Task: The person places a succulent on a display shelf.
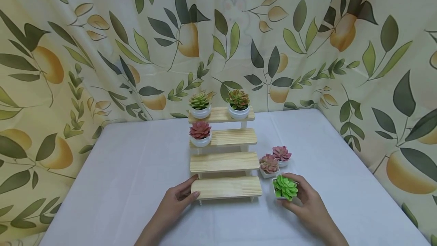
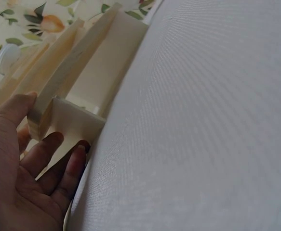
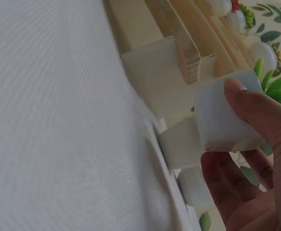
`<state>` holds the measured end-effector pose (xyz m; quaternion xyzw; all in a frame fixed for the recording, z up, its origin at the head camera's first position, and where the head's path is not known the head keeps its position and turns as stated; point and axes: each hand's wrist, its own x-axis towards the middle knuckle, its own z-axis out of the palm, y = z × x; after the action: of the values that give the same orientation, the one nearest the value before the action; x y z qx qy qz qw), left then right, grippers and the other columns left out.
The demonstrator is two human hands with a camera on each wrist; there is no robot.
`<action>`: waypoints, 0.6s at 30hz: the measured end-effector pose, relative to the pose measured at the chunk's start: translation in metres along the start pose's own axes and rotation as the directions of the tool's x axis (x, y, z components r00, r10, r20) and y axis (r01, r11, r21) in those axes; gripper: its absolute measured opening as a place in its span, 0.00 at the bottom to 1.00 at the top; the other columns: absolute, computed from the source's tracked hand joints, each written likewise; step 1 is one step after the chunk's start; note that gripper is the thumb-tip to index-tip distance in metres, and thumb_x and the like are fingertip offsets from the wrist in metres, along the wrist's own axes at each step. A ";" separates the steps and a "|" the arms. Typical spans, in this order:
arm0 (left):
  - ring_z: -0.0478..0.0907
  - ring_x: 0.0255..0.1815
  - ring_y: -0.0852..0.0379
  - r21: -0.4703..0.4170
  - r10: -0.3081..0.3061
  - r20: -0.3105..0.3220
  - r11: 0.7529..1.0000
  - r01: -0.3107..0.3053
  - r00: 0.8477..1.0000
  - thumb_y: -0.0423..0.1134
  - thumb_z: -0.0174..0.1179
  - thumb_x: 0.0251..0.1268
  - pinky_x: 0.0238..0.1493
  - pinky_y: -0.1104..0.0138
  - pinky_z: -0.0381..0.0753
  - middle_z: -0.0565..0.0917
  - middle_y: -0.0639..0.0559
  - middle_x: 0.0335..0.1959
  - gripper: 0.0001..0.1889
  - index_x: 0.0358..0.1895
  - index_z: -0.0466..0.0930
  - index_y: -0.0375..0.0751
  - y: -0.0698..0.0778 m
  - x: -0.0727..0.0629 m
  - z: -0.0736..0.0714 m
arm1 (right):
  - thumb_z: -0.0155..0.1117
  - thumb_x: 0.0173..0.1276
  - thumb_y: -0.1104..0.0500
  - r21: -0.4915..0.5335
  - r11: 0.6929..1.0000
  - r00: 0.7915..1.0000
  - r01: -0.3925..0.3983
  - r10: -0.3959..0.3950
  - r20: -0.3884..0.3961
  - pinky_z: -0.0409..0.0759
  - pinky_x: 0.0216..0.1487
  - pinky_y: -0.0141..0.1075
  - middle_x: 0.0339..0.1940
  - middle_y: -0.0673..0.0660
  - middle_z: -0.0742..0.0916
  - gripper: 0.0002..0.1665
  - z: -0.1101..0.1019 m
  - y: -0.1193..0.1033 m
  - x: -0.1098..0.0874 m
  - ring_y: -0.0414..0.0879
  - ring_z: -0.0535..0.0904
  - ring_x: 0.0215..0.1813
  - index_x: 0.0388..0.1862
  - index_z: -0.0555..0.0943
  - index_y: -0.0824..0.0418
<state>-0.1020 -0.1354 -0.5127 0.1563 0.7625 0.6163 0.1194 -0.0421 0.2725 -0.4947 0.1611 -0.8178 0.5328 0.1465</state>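
My left hand (image 1: pixel 173 200) grips the left end of the lowest step of a tiered wooden stand (image 1: pixel 227 188). In the left wrist view, the thumb lies on the end of the step (image 2: pixel 36 113) and the fingers curl below, beside the white support (image 2: pixel 75 118). To the right of the stand, my right hand (image 1: pixel 308 204) holds a bright green potted succulent (image 1: pixel 286 187). Its square white pot (image 3: pixel 227 113) is pinched between thumb and fingers in the right wrist view, raised off the cloth. Two pink potted succulents, one (image 1: pixel 269 163) nearer and one (image 1: pixel 282 153) farther, stand just behind it.
On the stand's top step sit a green succulent (image 1: pixel 200 101) and a reddish-green one (image 1: pixel 238 100) in round white pots. A red succulent (image 1: pixel 200 130) occupies the step below, at its left. White cloth (image 1: pixel 143 155) covers the table; a fruit-patterned curtain (image 1: pixel 222 7) hangs behind.
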 end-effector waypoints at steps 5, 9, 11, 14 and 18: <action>0.80 0.62 0.54 0.006 0.002 0.000 1.000 -0.002 1.000 0.45 0.67 0.73 0.62 0.64 0.76 0.82 0.44 0.63 0.33 0.76 0.70 0.42 0.000 0.001 0.001 | 0.80 0.52 0.78 -0.019 1.000 0.999 -0.024 0.023 -0.050 0.76 0.58 0.25 0.65 0.58 0.78 0.49 -0.002 -0.006 0.003 0.37 0.78 0.61 0.72 0.71 0.63; 0.79 0.64 0.54 0.002 -0.005 0.003 1.000 0.005 1.000 0.46 0.67 0.73 0.63 0.65 0.75 0.81 0.44 0.65 0.33 0.77 0.70 0.42 -0.001 0.000 0.001 | 0.81 0.51 0.78 -0.070 0.998 0.998 -0.003 -0.002 -0.067 0.73 0.60 0.24 0.65 0.61 0.79 0.50 -0.005 -0.013 0.009 0.35 0.76 0.64 0.72 0.72 0.62; 0.79 0.64 0.55 -0.001 -0.008 0.001 1.000 0.008 1.000 0.46 0.67 0.73 0.63 0.65 0.75 0.80 0.44 0.65 0.33 0.76 0.70 0.42 -0.001 0.000 0.002 | 0.81 0.50 0.78 -0.093 0.996 0.997 0.011 -0.018 -0.070 0.73 0.61 0.24 0.65 0.63 0.79 0.50 -0.007 -0.016 0.014 0.35 0.76 0.64 0.73 0.72 0.63; 0.79 0.64 0.54 0.001 -0.005 0.000 1.000 0.005 1.000 0.46 0.67 0.73 0.63 0.65 0.75 0.80 0.44 0.65 0.32 0.76 0.70 0.42 -0.001 -0.001 0.001 | 0.81 0.51 0.78 -0.106 0.994 0.997 0.029 -0.036 -0.067 0.73 0.61 0.24 0.66 0.65 0.78 0.50 -0.008 -0.023 0.024 0.35 0.76 0.65 0.73 0.72 0.62; 0.78 0.65 0.54 0.005 -0.006 -0.002 1.000 0.006 1.000 0.46 0.67 0.73 0.63 0.65 0.75 0.79 0.44 0.66 0.32 0.76 0.70 0.43 0.000 -0.001 0.001 | 0.81 0.52 0.76 -0.125 0.991 0.997 0.051 -0.057 -0.043 0.71 0.62 0.23 0.69 0.63 0.77 0.51 -0.009 -0.032 0.040 0.36 0.73 0.68 0.75 0.71 0.58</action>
<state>-0.1008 -0.1353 -0.5124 0.1535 0.7647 0.6143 0.1201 -0.0644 0.2648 -0.4485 0.1615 -0.8409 0.4806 0.1896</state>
